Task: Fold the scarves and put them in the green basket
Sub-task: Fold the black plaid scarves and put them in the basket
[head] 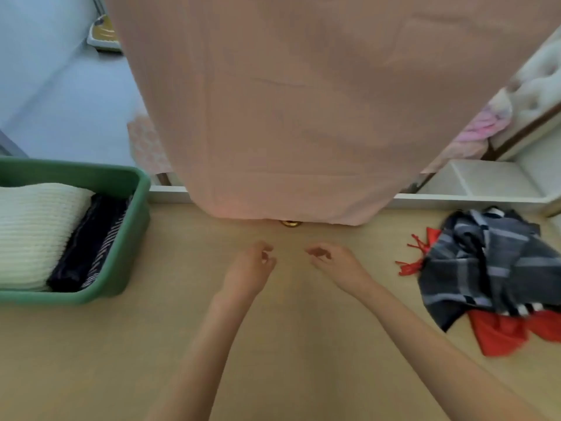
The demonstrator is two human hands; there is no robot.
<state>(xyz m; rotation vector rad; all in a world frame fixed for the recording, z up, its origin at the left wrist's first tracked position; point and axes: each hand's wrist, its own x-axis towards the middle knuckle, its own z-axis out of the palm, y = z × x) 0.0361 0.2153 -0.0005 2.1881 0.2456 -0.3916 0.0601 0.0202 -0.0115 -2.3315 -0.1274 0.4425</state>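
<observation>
- A pink scarf (303,101) fills the upper middle of the view. It hangs spread out close to the camera, and its lower edge ends just above the far side of the table. What holds it up is out of view.
- The wooden table (121,360) runs across the whole lower half, with both bare forearms reaching over it from the near edge.
- The green basket (138,238) sits on the table at the left, partly cut off by the frame edge.
- A grey checked scarf (491,262) lies crumpled on the table at the right, well apart from the basket.
- A cream knitted scarf (33,232) lies folded inside the basket, against its left part.
- A red scarf (504,332) with a fringe lies under the grey one, showing at its near and left sides.
- A dark patterned scarf (88,247) lies folded in the basket, just beside the cream one on its right.
- The left hand (250,268) is over the middle of the table below the pink scarf's edge. Its fingers are curled with the thumb near the fingertips, and the blur hides whether they pinch anything.
- The right hand (337,262) is near it and mirrors it, with curled fingers that are just as unclear.
- A small gold object (290,223) peeks out at the pink scarf's lower edge.
</observation>
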